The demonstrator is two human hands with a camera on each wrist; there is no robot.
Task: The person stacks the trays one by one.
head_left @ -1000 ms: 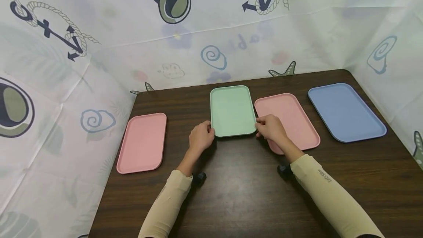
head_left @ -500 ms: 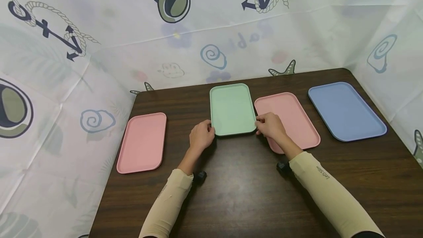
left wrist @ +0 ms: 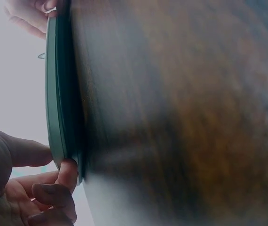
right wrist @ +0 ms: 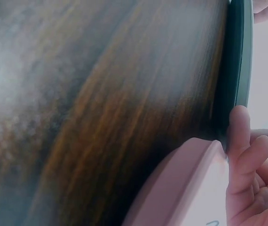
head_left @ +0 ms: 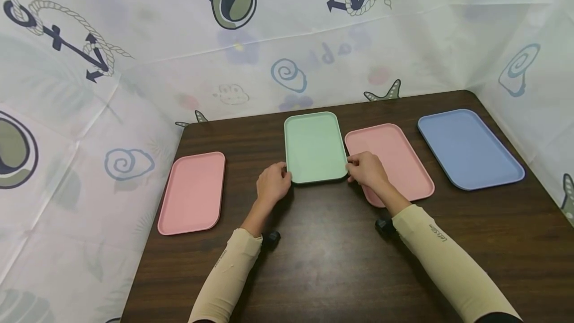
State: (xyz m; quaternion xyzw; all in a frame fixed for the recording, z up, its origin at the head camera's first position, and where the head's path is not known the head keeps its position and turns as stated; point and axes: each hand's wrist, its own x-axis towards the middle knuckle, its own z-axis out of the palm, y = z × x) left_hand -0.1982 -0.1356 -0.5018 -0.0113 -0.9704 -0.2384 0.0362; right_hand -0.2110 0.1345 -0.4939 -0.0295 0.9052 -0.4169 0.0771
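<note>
A green rectangular tray lies near the back middle of the table in the head view. My left hand pinches its near left corner. In the left wrist view, the thumb is at the tray's rim and a curled finger is at its underside. My right hand pinches the near right corner, reaching over a pink tray that it partly hides. From the right wrist view, one fingertip meets the green tray's edge, close to the pink tray's corner.
Another pink tray lies at the left of the dark wooden table. A blue tray is at the right, near the table's edge. Patterned white cloth hangs behind and along both sides.
Both hands keep their hold at the green tray's near corners. The head view has shifted slightly; the trays stay in the same arrangement.
</note>
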